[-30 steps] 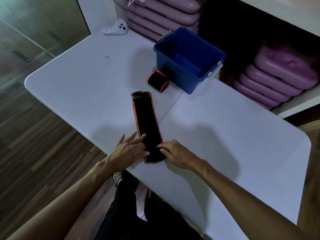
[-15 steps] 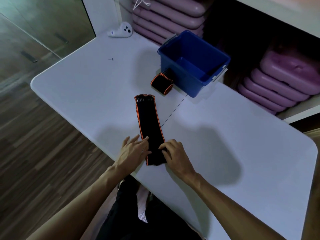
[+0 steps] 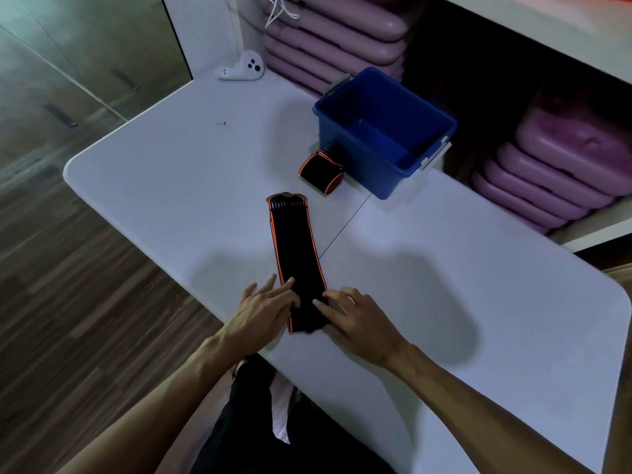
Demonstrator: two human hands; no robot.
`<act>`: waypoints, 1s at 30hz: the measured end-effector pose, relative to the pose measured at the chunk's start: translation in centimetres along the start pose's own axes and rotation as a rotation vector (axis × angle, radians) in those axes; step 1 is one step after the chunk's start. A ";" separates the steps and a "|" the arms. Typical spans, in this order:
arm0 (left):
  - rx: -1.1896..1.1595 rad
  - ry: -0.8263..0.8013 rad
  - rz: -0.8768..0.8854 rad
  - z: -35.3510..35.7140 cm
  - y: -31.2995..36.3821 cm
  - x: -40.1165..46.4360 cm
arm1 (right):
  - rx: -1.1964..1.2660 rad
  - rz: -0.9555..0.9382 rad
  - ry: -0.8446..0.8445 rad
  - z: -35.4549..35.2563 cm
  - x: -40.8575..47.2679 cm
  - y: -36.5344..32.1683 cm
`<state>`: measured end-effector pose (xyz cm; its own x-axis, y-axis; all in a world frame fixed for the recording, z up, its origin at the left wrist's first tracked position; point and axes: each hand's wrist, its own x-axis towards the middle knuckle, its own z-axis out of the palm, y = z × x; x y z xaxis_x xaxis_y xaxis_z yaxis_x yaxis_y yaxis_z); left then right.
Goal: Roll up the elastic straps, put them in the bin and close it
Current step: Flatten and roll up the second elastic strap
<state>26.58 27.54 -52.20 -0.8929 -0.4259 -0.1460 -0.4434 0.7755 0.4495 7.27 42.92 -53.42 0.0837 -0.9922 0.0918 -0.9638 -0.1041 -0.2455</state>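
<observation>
A black elastic strap (image 3: 294, 244) with orange edging lies flat on the white table (image 3: 171, 186), running from the front edge toward the bin. My left hand (image 3: 263, 311) and my right hand (image 3: 359, 319) press their fingertips on its near end from either side. The near end looks slightly folded over. A second strap (image 3: 321, 171), rolled up, rests on the table against the open blue bin (image 3: 376, 179). The bin's inside looks bare, and no lid is in view.
A white handheld controller (image 3: 242, 68) lies at the table's far corner. Stacked purple steps (image 3: 547, 179) fill the shelves behind the bin and to the right. A small dark speck (image 3: 220, 123) sits on the far left of the table. Wooden floor lies to the left.
Both hands have closed in on the strap's near end, fingertips now on top of it. The camera has shifted slightly; the rolled strap and bin have not moved.
</observation>
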 end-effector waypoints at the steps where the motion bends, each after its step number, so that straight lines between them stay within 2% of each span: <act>1: 0.028 -0.011 0.026 -0.2 -0.1 -0.1 | -0.012 -0.013 -0.011 -0.2 0.1 0.1; 6: 0.298 0.082 0.204 -0.7 0.5 -0.5 | -0.085 -0.061 -0.034 -0.5 0.7 0.0; 8: 0.420 0.063 0.246 -0.4 1.6 -0.5 | -0.120 -0.098 0.004 0.1 0.7 0.0; 11: 0.494 0.054 0.226 0.7 2.3 -0.8 | -0.123 -0.135 0.057 0.6 0.9 0.0; 14: 0.476 0.156 0.213 1.5 2.0 -0.8 | -0.128 -0.157 0.090 0.5 1.4 0.2; 17: 0.405 0.235 0.184 1.5 2.0 -0.5 | -0.083 -0.163 0.051 -0.1 2.0 0.7; 23: 0.039 0.074 0.045 -0.3 0.1 0.3 | 0.194 0.049 -0.045 -1.8 4.3 0.8; 30: -0.263 0.109 -0.314 -0.4 0.2 2.5 | 0.375 0.276 -0.127 -0.5 6.7 1.2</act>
<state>24.32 26.46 -52.14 -0.6981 -0.6802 -0.2236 -0.6445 0.4609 0.6102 6.50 36.18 -52.62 -0.1096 -0.9843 -0.1386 -0.7987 0.1702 -0.5771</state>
